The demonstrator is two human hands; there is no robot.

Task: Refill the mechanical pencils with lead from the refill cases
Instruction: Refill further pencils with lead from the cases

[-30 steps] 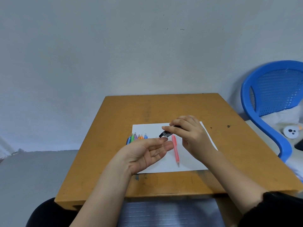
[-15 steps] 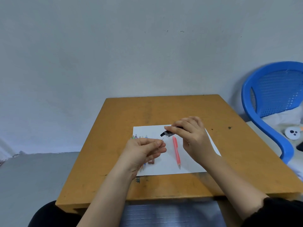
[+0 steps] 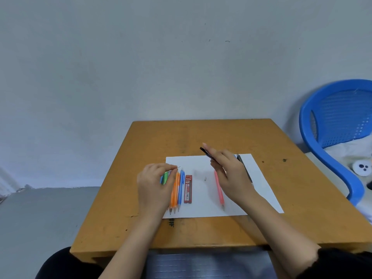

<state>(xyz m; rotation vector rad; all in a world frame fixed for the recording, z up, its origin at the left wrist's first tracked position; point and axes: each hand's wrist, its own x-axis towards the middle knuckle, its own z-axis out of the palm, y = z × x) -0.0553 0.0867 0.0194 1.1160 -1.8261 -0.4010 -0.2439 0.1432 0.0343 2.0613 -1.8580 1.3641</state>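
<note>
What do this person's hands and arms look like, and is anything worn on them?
The left hand and the right hand are bare, with no gloves and no ring, watch or bracelet showing. Both forearms are uncovered too. A black sleeve covers the right arm from about the elbow up. The left arm shows no sleeve within the picture.

bare paper between red case and pink pencil, far tabletop free

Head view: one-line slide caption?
Left hand pinches a thin lead over the coloured pencils; right hand holds a black refill case; a pink pencil lies on the paper.
</note>
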